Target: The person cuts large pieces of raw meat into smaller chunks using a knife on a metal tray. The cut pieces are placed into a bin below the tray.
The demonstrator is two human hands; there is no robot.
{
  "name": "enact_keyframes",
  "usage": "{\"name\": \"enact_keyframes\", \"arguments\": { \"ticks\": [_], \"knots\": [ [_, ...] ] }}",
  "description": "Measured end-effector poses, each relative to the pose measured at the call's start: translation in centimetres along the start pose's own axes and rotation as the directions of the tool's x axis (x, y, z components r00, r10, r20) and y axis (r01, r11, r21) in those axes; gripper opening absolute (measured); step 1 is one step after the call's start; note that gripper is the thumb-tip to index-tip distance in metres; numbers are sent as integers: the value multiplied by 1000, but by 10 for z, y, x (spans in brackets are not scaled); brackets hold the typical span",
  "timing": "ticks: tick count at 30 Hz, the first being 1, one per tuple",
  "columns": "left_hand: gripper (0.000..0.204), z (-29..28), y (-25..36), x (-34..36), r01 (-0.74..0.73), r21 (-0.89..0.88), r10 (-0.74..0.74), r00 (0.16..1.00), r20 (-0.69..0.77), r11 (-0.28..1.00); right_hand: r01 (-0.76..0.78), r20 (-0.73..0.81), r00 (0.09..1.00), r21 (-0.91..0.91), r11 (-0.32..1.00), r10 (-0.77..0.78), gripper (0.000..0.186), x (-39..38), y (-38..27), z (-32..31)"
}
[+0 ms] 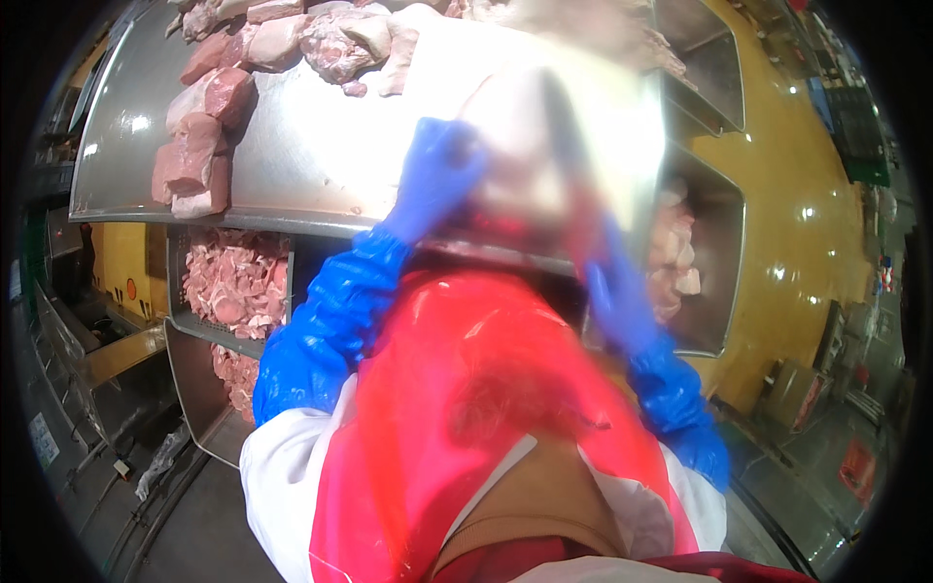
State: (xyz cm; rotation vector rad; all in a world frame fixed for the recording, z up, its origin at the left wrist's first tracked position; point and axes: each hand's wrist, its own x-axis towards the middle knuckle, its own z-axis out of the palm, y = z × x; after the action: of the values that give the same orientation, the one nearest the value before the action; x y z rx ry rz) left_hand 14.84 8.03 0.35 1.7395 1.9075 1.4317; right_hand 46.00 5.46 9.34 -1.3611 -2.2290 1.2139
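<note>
My left hand point(435, 173), in a purple-blue glove, has curled fingers at the left of a pale, blurred shape point(510, 146) on the steel table point(292, 155); what they grip is unclear. My right hand point(617, 287), gloved alike, is at the table's front edge on the right, beside a smeared red shape point(585, 223); its fingers and anything in them are too blurred to tell. A dark elongated streak runs above it within the haze.
Pork pieces point(199, 151) line the table's left and back. Below left, bins hold cut meat point(228, 277). At right, a steel bin point(724, 243) holds larger pieces, beside yellow flooring point(797, 243). A red apron point(389, 408) covers my front.
</note>
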Motion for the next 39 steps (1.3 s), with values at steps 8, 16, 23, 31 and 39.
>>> {"name": "enact_keyframes", "arguments": {
  "ticks": [8, 16, 23, 31, 39],
  "knots": [
    [12, -11, -23, 6, 369, -528, -316, 929, 191, 765, 169, -116, 982, 166, 972, -150, 73, 156, -55, 90],
    [11, -5, -40, 8, 308, -481, -232, 950, 211, 821, -71, 159, 981, -230, 971, 109, 80, 77, -94, 67],
    [11, -12, -56, 27, 294, -447, -181, 943, 279, 845, -21, 12, 1000, -298, 954, 26, 86, 112, -59, 115],
    [11, -52, -33, 31, -18, 73, -8, 941, 338, 997, 37, 70, 998, -439, 898, -7, 80, -1, -81, 11],
    [23, -81, 29, 7, -51, 443, -102, 944, 314, 895, 124, -264, 964, 526, 842, 23, 79, 168, -7, 40]
  ]
}}
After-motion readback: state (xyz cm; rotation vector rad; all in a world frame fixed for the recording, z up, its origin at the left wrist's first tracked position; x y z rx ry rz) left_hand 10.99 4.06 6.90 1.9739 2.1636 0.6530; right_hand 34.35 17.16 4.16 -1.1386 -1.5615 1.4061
